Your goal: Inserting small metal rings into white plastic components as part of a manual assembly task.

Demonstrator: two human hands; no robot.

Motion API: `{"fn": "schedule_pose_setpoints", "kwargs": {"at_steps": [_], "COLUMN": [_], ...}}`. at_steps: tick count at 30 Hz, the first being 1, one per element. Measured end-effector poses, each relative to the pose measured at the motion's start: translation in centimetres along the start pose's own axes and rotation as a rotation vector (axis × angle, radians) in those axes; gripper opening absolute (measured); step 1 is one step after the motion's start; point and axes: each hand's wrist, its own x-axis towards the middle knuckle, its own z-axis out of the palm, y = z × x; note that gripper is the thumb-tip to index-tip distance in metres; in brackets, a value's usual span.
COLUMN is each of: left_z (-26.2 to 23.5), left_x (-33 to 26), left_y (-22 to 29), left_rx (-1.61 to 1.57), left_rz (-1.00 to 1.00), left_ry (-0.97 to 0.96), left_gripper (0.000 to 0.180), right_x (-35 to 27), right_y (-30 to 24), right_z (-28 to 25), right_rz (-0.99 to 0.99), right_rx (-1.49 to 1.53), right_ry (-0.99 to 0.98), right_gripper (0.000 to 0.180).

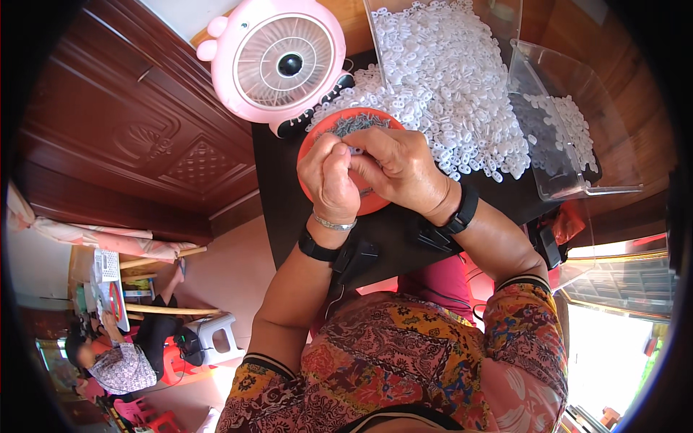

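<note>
My left hand (pixel 332 180), with a silver bracelet and a black band at the wrist, is closed. My right hand (pixel 406 172), with a black band on its wrist too, meets it fingertip to fingertip. Pinched where the fingers join is a small white plastic piece (pixel 354 150), mostly covered. What else the right fingertips hold is hidden. Both hands are over an orange-red bowl (pixel 304 162) containing many small grey screw-like parts (pixel 359 123). Beyond the bowl, a large heap of small white oval plastic pieces with holes (pixel 462 108) spills from a clear bin (pixel 514 25).
A pink animal-shaped fan (pixel 224 72) stands at the back left of the black table (pixel 285 224). Another clear bin (pixel 563 189) with white pieces lies at the right. Far left, another person (pixel 124 369) sits near a white stool (pixel 218 338). A brown wooden door (pixel 108 101) is behind.
</note>
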Motion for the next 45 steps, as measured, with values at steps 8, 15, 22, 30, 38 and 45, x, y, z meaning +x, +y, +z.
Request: {"fn": "schedule_pose_setpoints", "kwargs": {"at_steps": [8,15,22,30,38,45], "left_z": [0.5,0.7,0.9,0.7,1.2,1.1], "left_x": [0.5,0.4,0.4,0.3,-0.2,-0.1], "left_y": [0.2,-0.3,-0.2,-0.7,-0.5,1.1], "left_rx": [0.081,0.119,0.133,0.195,0.046,0.004], "left_rz": [-0.065,-0.037,-0.016,0.047,-0.027,0.003], "left_ry": [0.036,-0.052,-0.069,-0.096,-0.101,-0.131], "left_gripper": [0.024,0.025,0.024,0.023,0.024,0.025], "right_x": [1.1,1.2,-7.4,-17.3,-32.9,-33.8], "right_y": [0.6,-4.4,-8.5,-3.0,7.5,15.2], "right_z": [-1.5,-11.4,-21.0,-27.9,-27.1,-25.8], "right_rz": [-0.002,-0.125,0.013,0.422,1.128,1.184], "right_rx": [-0.112,-0.295,-0.348,-0.128,-0.188,-0.658], "right_ry": [-0.078,0.356,1.106,1.573,0.937,-0.246], "right_gripper": [0.021,0.024,0.019,0.020,0.015,0.020]}}
